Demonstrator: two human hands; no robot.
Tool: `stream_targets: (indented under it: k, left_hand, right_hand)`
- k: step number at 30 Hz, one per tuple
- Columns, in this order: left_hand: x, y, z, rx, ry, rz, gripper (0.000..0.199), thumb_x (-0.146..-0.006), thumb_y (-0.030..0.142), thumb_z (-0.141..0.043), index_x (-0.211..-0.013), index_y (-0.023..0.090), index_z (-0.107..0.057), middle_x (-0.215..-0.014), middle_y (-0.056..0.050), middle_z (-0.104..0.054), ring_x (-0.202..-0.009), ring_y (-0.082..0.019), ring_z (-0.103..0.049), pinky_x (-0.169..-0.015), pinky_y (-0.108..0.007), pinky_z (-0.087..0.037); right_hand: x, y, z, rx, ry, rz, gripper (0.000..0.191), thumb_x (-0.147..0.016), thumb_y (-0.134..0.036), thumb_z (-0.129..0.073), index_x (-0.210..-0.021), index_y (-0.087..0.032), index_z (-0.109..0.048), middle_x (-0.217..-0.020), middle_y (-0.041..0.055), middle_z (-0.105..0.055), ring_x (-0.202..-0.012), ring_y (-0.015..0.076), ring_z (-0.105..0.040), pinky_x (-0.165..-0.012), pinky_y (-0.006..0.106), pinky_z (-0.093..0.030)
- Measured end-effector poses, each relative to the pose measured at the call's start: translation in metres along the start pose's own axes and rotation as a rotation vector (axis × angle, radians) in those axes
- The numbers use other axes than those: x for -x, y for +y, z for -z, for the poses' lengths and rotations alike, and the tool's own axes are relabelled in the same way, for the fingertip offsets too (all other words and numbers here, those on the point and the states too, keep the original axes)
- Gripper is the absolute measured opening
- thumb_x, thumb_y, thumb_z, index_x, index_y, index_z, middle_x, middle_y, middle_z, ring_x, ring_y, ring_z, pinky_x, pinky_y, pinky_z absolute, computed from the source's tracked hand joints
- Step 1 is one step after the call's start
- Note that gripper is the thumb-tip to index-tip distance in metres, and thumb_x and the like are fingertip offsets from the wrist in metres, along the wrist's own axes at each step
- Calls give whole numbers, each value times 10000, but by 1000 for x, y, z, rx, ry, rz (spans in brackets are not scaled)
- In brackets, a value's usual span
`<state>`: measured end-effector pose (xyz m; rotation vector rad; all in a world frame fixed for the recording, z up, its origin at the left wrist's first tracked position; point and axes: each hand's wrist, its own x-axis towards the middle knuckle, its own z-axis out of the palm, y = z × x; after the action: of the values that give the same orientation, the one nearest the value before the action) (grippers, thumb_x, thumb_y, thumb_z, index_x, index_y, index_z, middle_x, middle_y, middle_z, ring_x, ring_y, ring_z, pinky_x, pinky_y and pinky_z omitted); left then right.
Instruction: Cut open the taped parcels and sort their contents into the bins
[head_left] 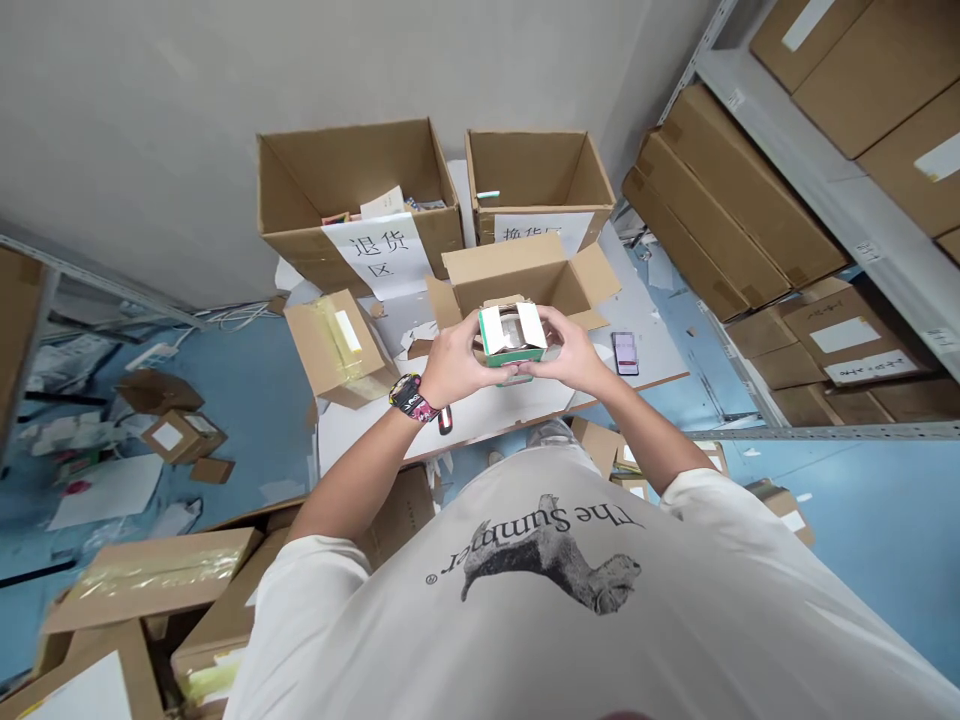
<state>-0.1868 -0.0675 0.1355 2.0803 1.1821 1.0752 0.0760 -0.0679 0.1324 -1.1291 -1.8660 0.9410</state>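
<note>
Between my two hands is a small green and white carton (513,340), its top flaps standing apart. Something pale shows inside, too small to name. My left hand (457,358), with a watch (412,397) on its wrist, grips the carton's left side. On the opposite side, my right hand (574,352) has its fingers wrapped round it. Just behind the carton stands an open cardboard box (510,272) with spread flaps. A dark and red handled tool (445,420) lies by the table's front edge, below my left wrist.
Two large labelled boxes stand at the back, a left one (300,240) holding several items and a right one (600,185). A taped box (337,345) sits at left on the table (495,420), a phone (625,353) at right. Shelving (825,210) with cartons rises at right.
</note>
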Motion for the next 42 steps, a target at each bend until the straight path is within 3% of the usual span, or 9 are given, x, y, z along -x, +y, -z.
stream_targets:
  k: [9, 14, 17, 21, 26, 29, 32, 39, 42]
  left_hand:
    - [-75, 5, -11, 10, -31, -67, 840, -777, 617, -1052, -1464, 288, -700, -1210, -41, -853, -1089, -318, -865, -962, -448, -717]
    - [-145, -16, -22, -24, -25, -115, 845, -799, 652, -1032, -1460, 267, -674, -1257, -67, -832, -1189, -355, -848, -1009, -475, -708]
    - [-213, -46, -26, -50, -5, -148, 860, -821, 672, -1014, -1473, 246, -649, -1300, -79, -826, -1243, -355, -836, -1060, -462, -686]
    - [-325, -94, -30, -107, 31, -237, 814, -951, 780, -865, -1437, 166, -645, -1359, -103, -796, -1311, -376, -824, -1121, -548, -656]
    - [-429, -139, -40, -40, 20, -155, 795, -935, 642, -926, -1480, 133, -650, -1410, -125, -798, -1374, -379, -787, -1194, -579, -604]
    - [-454, -158, -54, -25, 4, -25, 825, -809, 491, -1034, -1490, 197, -674, -1432, -128, -822, -1355, -359, -789, -1191, -484, -604]
    - [-464, -177, -77, -32, -55, 124, 882, -750, 388, -1051, -1525, 221, -664, -1459, -132, -830, -1363, -356, -776, -1198, -452, -587]
    - [-466, -218, -146, -86, -257, 452, 915, -725, 387, -1051, -1536, 204, -669, -1453, -173, -825, -1365, -406, -762, -1196, -488, -581]
    - [-458, -232, -165, -106, -344, 503, 756, -771, 494, -1014, -1413, 189, -755, -1348, -196, -852, -1297, -400, -792, -1177, -492, -587]
  right_hand:
    - [-40, 5, 54, 72, 71, 64, 812, -834, -555, -988, -1551, -298, -708, -1287, 77, -823, -1105, 317, -808, -923, 444, -699]
    - [-93, 20, 97, 145, 83, 114, 845, -823, -547, -997, -1557, -296, -664, -1299, 79, -806, -1165, 326, -786, -923, 440, -690]
    - [-149, 35, 128, 196, 89, 160, 900, -816, -581, -1010, -1568, -284, -616, -1368, 99, -776, -1258, 354, -757, -986, 476, -688]
    - [-252, 72, 165, 272, 98, 233, 853, -938, -643, -916, -1585, -236, -538, -1392, 95, -723, -1373, 372, -715, -1130, 543, -632]
    - [-368, 133, 181, 339, 100, 188, 740, -1022, -639, -820, -1544, -199, -533, -1365, 111, -725, -1396, 391, -728, -1157, 561, -608]
    - [-406, 168, 177, 379, 109, 88, 702, -945, -584, -882, -1481, -245, -580, -1291, 95, -785, -1290, 397, -781, -1100, 556, -646]
    - [-421, 202, 173, 373, 105, 1, 669, -895, -505, -908, -1447, -278, -606, -1256, 77, -819, -1242, 401, -796, -1089, 583, -653]
    - [-409, 273, 161, 399, 19, -310, 709, -736, -266, -946, -1382, -228, -657, -1296, 130, -847, -1209, 406, -800, -1108, 585, -660]
    - [-400, 294, 148, 329, -31, -342, 672, -724, -272, -940, -1344, -190, -691, -1300, 147, -854, -1234, 398, -803, -1117, 555, -668]
